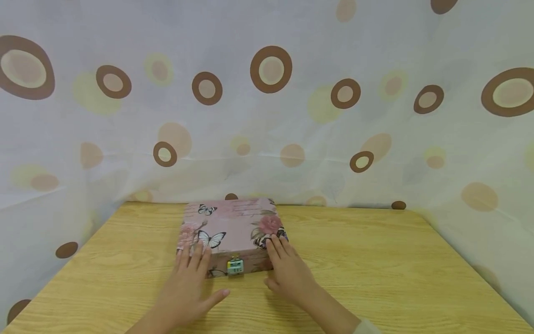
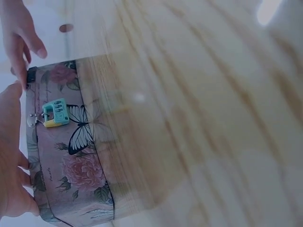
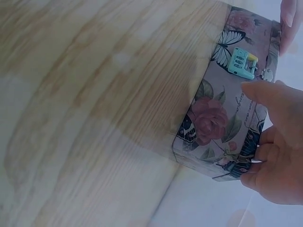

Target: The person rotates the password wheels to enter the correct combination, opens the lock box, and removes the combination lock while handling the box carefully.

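Note:
A pink box (image 1: 242,229) with butterflies and roses printed on it lies closed on the table. From a clasp on its front hangs a small turquoise combination padlock (image 1: 235,266), whose number dials show in the left wrist view. My left hand (image 1: 183,287) rests its fingertips on the lid's front left edge, thumb spread out to the side. At the front right corner my right hand (image 1: 289,273) touches the lid with fairly straight fingers; its thumb is near the front face. Neither hand touches the padlock (image 3: 243,63) in the right wrist view.
The box stands on a light wood-grain table (image 1: 375,269), near its back edge. Behind and along the sides hangs a white cloth (image 1: 267,120) with brown, peach and yellow circles.

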Demonstrator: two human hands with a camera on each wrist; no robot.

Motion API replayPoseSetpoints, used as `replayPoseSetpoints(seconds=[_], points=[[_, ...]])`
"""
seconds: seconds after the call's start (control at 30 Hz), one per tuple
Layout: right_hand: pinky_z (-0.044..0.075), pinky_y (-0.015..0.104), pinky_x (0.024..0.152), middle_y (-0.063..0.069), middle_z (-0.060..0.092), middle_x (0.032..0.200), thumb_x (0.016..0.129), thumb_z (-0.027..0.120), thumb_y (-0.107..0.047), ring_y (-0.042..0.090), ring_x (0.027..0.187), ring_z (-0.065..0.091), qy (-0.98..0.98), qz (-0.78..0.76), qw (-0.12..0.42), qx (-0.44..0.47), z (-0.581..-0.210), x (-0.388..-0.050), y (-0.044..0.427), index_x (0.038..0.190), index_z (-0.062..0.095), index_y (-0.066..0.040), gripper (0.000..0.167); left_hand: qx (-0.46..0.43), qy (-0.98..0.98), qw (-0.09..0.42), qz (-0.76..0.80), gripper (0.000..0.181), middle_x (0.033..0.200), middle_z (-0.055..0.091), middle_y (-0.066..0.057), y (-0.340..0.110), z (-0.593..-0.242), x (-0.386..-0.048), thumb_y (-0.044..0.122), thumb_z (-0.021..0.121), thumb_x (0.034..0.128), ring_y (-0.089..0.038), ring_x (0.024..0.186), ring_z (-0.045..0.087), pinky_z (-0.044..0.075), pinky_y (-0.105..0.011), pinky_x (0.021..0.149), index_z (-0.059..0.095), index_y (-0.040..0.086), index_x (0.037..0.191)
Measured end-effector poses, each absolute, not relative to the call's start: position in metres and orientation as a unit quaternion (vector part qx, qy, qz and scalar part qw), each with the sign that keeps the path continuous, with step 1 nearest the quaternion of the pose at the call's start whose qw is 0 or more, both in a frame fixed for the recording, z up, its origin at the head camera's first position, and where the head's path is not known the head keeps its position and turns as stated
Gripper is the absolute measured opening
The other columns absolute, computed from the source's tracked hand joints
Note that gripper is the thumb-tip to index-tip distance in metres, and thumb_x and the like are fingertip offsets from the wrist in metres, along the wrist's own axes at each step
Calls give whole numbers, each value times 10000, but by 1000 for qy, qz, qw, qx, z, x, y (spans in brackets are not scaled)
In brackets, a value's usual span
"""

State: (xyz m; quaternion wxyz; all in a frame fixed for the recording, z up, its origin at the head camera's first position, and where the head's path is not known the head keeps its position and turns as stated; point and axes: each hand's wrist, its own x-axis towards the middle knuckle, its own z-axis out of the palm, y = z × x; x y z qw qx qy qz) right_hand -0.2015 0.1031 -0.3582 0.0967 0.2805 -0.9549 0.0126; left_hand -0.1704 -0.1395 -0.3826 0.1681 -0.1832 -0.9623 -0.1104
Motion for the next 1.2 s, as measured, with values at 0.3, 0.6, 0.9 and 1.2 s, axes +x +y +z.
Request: replayPoseSetpoints(seconds=[0.3,0.6,0.9,1.2], points=[[298,447,1147,247,311,1463,851,647,-316,379,1358,293,-956,38,86,278,-357,-200,108,1393,323,74,742,-187,-963,162,-111,910,1452,284,-297,-136,-382,-170,622,546,818,-515,1342,193,195,-636,1114,355,-69,1378],[322,463,1129,270,331,1442,831,673,-301,406,1340,313,-955,40,97,277,-357,-195,113,1374,348,89,743,-199,-963,158,-91,919,1456,273,-295,-133,-381,-171,657,492,830,-512,1345,188,209,-632,1111,353,-68,1378],[329,485,1116,276,330,1440,814,698,-297,422,1333,315,-954,57,108,272,-359,-191,122,1370,349,95,765,-209,-964,135,-96,922,1469,239,-297,-125,-380,-172,657,471,842,-514,1350,165,196,-631,1115,331,-73,1388],[289,490,1137,280,304,1452,814,697,-274,421,1351,280,-952,76,111,273,-362,-188,131,1378,325,103,774,-213,-964,130,-97,926,1473,228,-297,-118,-380,-173,639,498,837,-517,1353,148,182,-626,1124,313,-76,1395]])
